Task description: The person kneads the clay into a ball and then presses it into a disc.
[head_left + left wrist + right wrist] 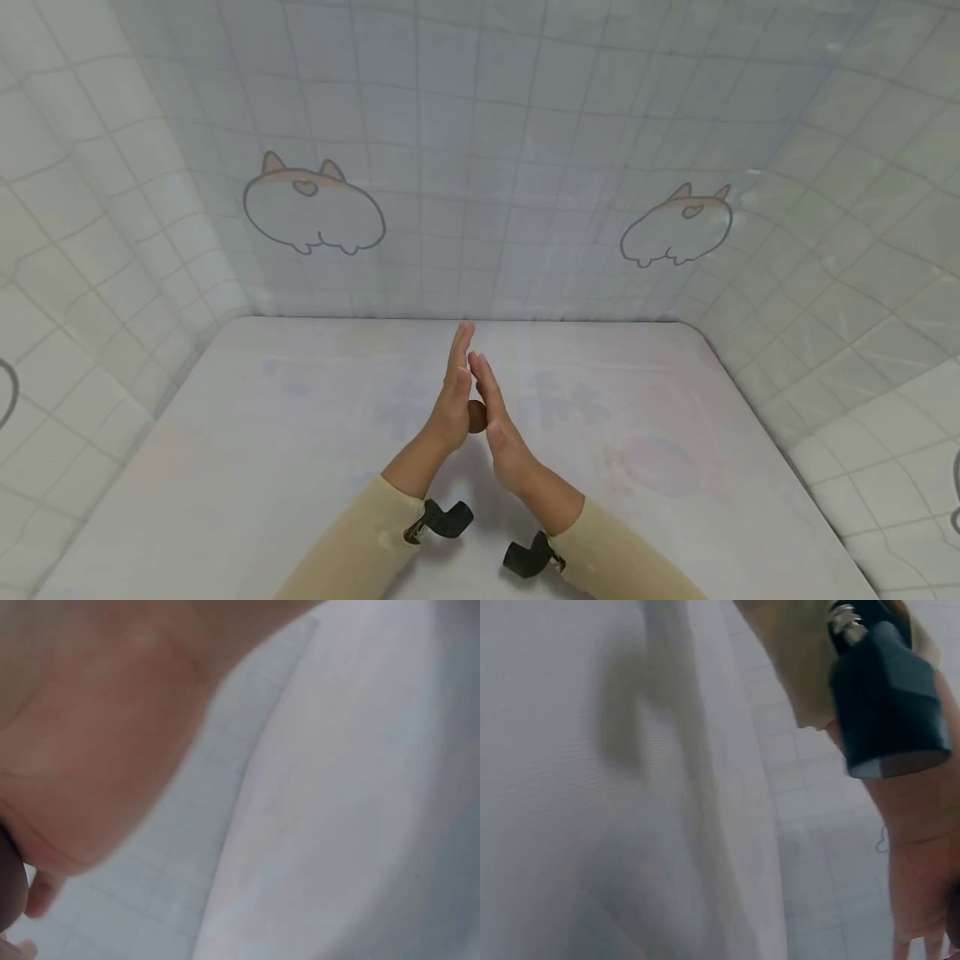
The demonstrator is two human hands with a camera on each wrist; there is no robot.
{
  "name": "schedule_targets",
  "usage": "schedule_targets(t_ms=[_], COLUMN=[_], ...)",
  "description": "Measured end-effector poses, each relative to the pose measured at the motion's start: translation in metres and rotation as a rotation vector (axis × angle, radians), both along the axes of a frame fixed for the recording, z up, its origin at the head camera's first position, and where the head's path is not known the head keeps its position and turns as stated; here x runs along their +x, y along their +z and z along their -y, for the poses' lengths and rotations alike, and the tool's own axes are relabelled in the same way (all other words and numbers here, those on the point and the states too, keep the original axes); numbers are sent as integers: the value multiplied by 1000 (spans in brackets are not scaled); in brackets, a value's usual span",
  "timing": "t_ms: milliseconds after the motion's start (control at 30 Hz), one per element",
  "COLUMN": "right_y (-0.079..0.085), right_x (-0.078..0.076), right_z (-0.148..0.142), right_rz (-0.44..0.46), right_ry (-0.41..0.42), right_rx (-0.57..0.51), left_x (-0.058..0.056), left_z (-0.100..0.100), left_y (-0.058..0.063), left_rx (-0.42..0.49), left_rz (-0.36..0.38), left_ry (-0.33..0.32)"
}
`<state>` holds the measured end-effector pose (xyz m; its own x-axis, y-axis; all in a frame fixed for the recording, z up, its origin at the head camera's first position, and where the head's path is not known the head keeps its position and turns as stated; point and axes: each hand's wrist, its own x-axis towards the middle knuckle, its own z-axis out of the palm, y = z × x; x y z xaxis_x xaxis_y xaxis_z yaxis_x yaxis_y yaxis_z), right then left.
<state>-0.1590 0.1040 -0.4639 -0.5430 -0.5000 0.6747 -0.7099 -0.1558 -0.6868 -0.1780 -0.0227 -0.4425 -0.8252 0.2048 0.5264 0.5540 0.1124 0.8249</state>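
Note:
In the head view a small brown ball point(477, 417) sits between my two palms, above the white table point(300, 450). My left hand point(452, 408) presses it from the left with straight fingers pointing away from me. From the right, my right hand point(501, 425) presses it too, its fingers straight and leaning toward the left hand. The left wrist view shows only a dark edge of the ball point(10, 877) beside the left palm point(97, 750). At the right edge of the right wrist view, part of the ball point(954, 915) shows against the right hand point(922, 892).
Behind the table hangs a pale grid-patterned sheet point(495, 167) with cartoon animal prints, and similar sheets stand at both sides. Black wrist cameras point(450, 521) stick out from the yellow sleeves point(360, 542).

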Motion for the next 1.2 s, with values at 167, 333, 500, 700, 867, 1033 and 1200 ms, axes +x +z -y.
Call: schedule_targets(t_ms=[167,333,500,700,867,1033,1200], right_y=[7,13,21,28,25,17,7], right_x=[-1,-3,-8,-20,-31,-35,-35], right_z=[-1,-6,-10,-13,-13,-13,-12], right_rz=[-67,-39,9,34,79,106,102], right_ry=[-64,-148,-254,-321,-319,-278,-143], right_rx=[-43,-36,-16,25,58,112,85], left_x=[7,11,17,22,21,21,19], left_z=[-2,-7,-11,-13,-13,-12,-12], left_y=[-5,-10,-14,-15,-14,-7,0], left_rx=[-91,-134,-102,23,152,223,230], left_rz=[62,86,88,136,135,40,-29], left_ry=[-3,5,-63,-221,-321,-330,-287])
